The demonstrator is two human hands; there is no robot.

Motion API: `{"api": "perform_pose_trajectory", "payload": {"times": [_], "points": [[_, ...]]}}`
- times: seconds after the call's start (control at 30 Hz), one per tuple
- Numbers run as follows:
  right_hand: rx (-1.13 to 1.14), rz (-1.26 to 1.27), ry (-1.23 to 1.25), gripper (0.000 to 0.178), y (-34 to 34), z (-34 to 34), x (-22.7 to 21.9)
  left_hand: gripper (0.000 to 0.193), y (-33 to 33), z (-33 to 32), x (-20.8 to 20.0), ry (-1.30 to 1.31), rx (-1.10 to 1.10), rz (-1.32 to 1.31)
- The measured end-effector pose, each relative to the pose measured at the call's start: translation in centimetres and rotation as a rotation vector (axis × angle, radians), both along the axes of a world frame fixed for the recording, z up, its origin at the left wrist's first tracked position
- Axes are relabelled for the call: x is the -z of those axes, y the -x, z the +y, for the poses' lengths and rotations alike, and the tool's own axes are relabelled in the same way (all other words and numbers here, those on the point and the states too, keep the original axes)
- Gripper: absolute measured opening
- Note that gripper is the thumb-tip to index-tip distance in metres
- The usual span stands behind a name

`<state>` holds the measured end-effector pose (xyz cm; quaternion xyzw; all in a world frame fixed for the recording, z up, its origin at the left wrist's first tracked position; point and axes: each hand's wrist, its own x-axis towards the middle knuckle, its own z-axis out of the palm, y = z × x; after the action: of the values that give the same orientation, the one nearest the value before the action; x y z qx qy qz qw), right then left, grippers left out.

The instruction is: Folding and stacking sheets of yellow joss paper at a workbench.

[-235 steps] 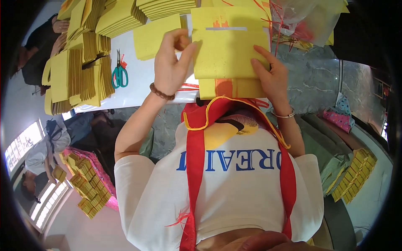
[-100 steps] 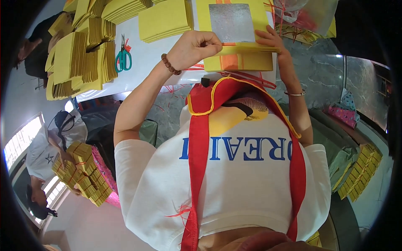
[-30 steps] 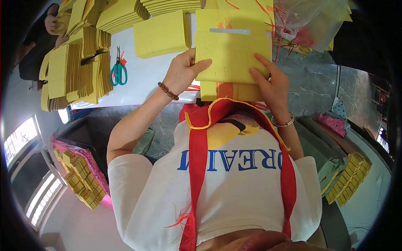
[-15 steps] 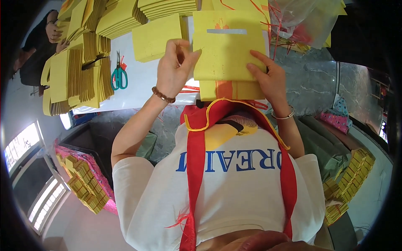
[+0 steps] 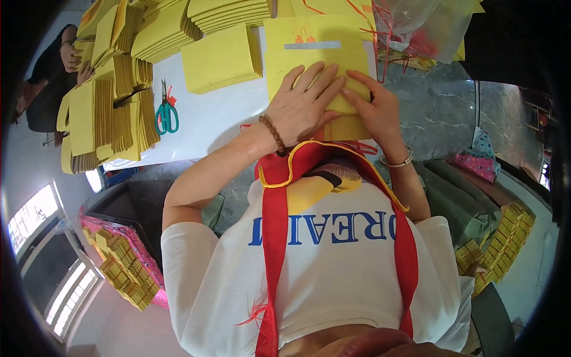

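Note:
In front of me lies a yellow paper sheet with a silver strip and a small orange print near its far end. My left hand rests palm down across its near part, fingers spread. At the sheet's right edge is my right hand, its thumb and index finger stretched out on the paper close to the left fingertips; its other fingers are mostly hidden. More yellow paper shows below the hands. Left of the sheet sits a stack of folded yellow paper.
Several yellow paper stacks fill the table's far left. Green-handled scissors lie on the white tabletop. Red strings and a clear plastic bag are at the far right. Another person's hand is at the left.
My left hand has come down from the sheet's left edge and moved right, flattening onto the paper. My right hand has shifted slightly left along with the sheet.

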<state>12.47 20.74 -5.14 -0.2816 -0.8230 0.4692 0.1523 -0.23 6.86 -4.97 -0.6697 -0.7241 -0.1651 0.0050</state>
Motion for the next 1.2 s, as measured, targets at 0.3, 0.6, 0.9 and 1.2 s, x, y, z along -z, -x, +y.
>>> {"api": "perform_pose_trajectory", "payload": {"times": [0.3,0.6,0.9,1.2], "points": [[-0.336,-0.094,-0.725,0.053,-3.8,-2.9,0.4,0.064,0.0,-0.1,0.4,-0.019,-0.001,-0.059],[-0.3,-0.088,-0.735,0.048,-4.0,-2.8,1.2,0.062,-0.5,-0.4,0.2,-0.024,-0.024,0.068],[-0.145,0.32,-0.042,0.038,-3.4,-0.2,-1.2,0.05,-0.4,-0.5,0.0,-0.095,-0.068,0.12],[-0.131,0.248,-0.067,0.035,-3.8,-0.4,-0.1,0.046,9.8,-6.3,-2.2,-0.375,-0.25,0.3]]}}
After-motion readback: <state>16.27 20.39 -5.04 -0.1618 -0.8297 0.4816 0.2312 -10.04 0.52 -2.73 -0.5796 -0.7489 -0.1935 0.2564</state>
